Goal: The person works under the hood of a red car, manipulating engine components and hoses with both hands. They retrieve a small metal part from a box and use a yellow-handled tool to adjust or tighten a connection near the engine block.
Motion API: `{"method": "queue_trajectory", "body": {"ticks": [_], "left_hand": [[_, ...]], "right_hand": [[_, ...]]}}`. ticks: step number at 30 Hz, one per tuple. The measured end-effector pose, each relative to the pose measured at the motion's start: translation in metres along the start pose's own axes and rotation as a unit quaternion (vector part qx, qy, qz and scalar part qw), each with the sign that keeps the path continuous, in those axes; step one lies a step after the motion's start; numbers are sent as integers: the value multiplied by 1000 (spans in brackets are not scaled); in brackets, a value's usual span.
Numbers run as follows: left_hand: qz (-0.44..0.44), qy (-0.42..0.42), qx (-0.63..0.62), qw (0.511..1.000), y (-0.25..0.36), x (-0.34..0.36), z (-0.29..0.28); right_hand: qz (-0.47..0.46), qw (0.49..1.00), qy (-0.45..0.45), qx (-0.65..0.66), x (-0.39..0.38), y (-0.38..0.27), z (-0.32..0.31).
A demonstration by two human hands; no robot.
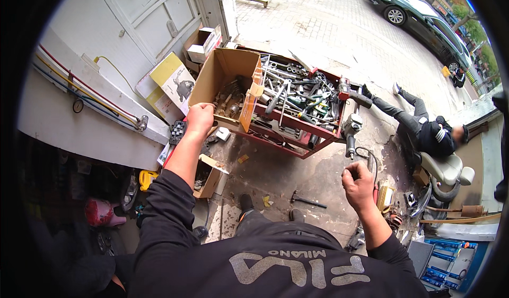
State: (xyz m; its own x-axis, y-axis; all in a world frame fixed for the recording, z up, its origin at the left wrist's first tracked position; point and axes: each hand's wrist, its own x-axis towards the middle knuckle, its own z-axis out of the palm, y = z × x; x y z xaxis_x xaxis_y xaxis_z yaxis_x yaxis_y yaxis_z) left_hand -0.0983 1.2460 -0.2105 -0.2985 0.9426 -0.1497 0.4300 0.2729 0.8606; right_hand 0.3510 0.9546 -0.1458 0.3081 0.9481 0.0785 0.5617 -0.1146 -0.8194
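Note:
My left hand point(200, 119) is closed over the near left edge of an open cardboard box point(211, 78). Several metal parts point(230, 99) lie at the bottom of that box. Beside it, wrenches, pliers and other hand tools point(297, 94) fill the top tray of a red tool cart point(286, 120). My right hand point(358, 185) is raised over the floor with its fingers curled in; whatever it may hold is hidden. Just beyond it, an air tool point(351, 134) hangs at the cart's right end.
A hammer point(308, 199) lies on the floor ahead of my feet. To the left are a smaller carton point(208, 179) and a pink helmet-like object point(102, 212). At the right, a person point(437, 136) reclines on a seat, legs stretched towards the cart. A dark car point(419, 17) stands outside.

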Motion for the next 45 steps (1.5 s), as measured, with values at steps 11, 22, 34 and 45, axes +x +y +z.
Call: {"method": "queue_trajectory", "body": {"ticks": [11, 22, 34, 45], "left_hand": [[80, -55, 65, 993, 23, 121, 71], [-13, -138, -217, 966, -46, -297, 26], [-36, 79, -483, 871, -30, -657, 42], [-164, 360, -601, 694, -100, -935, 56]], "right_hand": [[201, 847, 8, 491, -48, -13, 2], [14, 780, -329, 532, 11, -21, -23], [-373, 580, -691, 215, -158, -75, 65], [-356, 274, -890, 82, -428, -66, 67]]}}
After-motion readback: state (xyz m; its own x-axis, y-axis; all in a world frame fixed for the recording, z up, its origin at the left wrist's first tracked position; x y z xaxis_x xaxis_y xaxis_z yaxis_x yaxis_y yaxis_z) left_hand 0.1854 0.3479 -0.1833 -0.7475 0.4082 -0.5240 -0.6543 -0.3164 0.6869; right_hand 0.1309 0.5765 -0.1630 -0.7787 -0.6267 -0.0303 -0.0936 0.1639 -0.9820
